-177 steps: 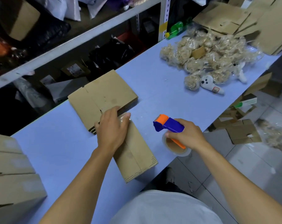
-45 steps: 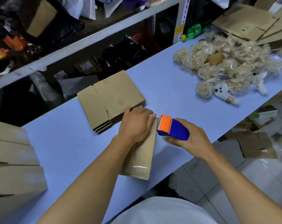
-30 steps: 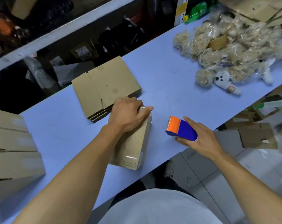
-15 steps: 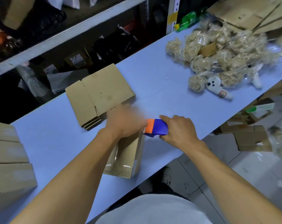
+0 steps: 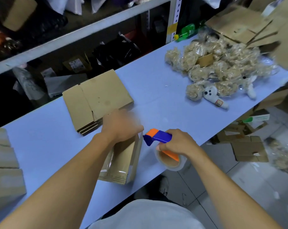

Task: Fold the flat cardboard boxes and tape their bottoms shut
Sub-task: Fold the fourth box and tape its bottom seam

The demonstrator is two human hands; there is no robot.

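Left hand (image 5: 121,128) motion-blurred, fingers indistinct; covers far end of small folded brown cardboard box (image 5: 123,161), grip there not readable. Right hand (image 5: 178,143) hides handle of blue-and-orange tape dispenser (image 5: 158,137); clear tape roll (image 5: 170,161) partly behind fingers. Finished brown cardboard boxes (image 5: 3,162) cut off by left edge. Loose flat cardboard sheets (image 5: 255,25) at top right blurred, cut by frame edge. Label on white plush toy (image 5: 214,95) too small to read. Dark shelf contents (image 5: 41,25) murky, unidentifiable.
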